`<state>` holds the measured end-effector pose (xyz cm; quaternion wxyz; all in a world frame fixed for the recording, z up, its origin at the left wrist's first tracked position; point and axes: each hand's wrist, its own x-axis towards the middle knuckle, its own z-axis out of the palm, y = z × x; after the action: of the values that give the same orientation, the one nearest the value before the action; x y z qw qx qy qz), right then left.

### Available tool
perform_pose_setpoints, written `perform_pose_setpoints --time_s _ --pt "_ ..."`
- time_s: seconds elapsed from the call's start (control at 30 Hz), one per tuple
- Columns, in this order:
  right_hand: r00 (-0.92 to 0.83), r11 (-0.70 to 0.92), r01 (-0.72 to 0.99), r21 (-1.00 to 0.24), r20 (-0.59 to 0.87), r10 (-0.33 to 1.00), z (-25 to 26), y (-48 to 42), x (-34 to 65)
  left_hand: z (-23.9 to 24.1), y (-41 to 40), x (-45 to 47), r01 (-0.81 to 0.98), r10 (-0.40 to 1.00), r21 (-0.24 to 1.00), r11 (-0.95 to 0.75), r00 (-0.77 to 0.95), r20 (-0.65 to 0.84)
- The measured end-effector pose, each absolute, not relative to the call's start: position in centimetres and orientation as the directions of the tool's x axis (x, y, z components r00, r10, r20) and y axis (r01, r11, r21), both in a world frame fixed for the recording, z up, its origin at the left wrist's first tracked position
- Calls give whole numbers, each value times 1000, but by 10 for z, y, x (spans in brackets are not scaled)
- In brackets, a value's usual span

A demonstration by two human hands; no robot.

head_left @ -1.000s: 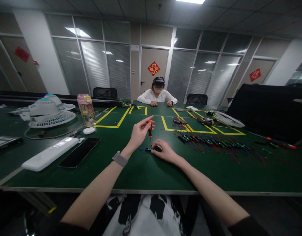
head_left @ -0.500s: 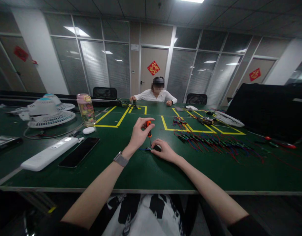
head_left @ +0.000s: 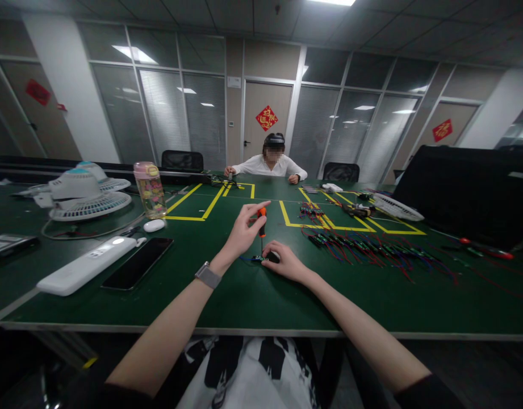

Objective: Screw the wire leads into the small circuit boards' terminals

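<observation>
My left hand (head_left: 245, 227) is closed around the orange and black handle of a screwdriver (head_left: 262, 227), index finger stretched over its top. The screwdriver stands nearly upright, its thin shaft pointing down at a small circuit board (head_left: 258, 259) on the green table. My right hand (head_left: 282, 260) rests on the table and pinches the right end of that board between thumb and fingers. A blue wire runs out from the board's left side. Whether the tip sits in a screw is too small to tell.
Several wired circuit boards (head_left: 376, 247) lie in a row at right, near red-handled pliers (head_left: 486, 250). On the left are a phone (head_left: 137, 264), a white power strip (head_left: 88, 266), a bottle (head_left: 150, 190) and a white fan (head_left: 86, 196). A person (head_left: 270, 162) sits opposite.
My left hand has shifted its fingers on the screwdriver handle, and the screwdriver is slightly further right and more upright. The right hand holds its place on the board.
</observation>
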<state>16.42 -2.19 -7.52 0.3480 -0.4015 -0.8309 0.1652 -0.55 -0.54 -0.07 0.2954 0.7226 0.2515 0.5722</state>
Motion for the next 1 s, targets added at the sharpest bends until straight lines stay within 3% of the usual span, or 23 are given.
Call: perform_pose_setpoints --time_s 0.13,0.23,0.3,0.4,0.5,0.6,0.77,1.0 --pt "-435 623 549 -557 446 782 -75 -22 164 1 -5 -5 -128 709 766 -630 309 634" --pt "-438 626 544 -559 447 780 -75 -21 164 1 -8 -7 27 672 695 -719 281 685" --pt "-438 627 544 -558 448 779 -75 -21 164 2 -11 -9 274 588 525 -806 262 765" --pt "-439 630 539 -559 452 777 -75 -21 165 5 -14 -14 584 443 180 -792 346 827" --pt "-441 634 537 -557 455 773 -75 -22 165 8 -14 -17 684 332 -93 -724 464 821" --pt "-436 630 543 -555 455 777 -75 -22 164 11 -14 -19 709 270 -250 -659 533 802" --pt "-431 625 551 -553 453 781 -73 -23 164 14 -20 -18 719 233 -354 -598 579 782" --pt "-433 622 547 -561 447 783 -71 -24 164 11 -21 -11 698 227 -331 -635 578 784"
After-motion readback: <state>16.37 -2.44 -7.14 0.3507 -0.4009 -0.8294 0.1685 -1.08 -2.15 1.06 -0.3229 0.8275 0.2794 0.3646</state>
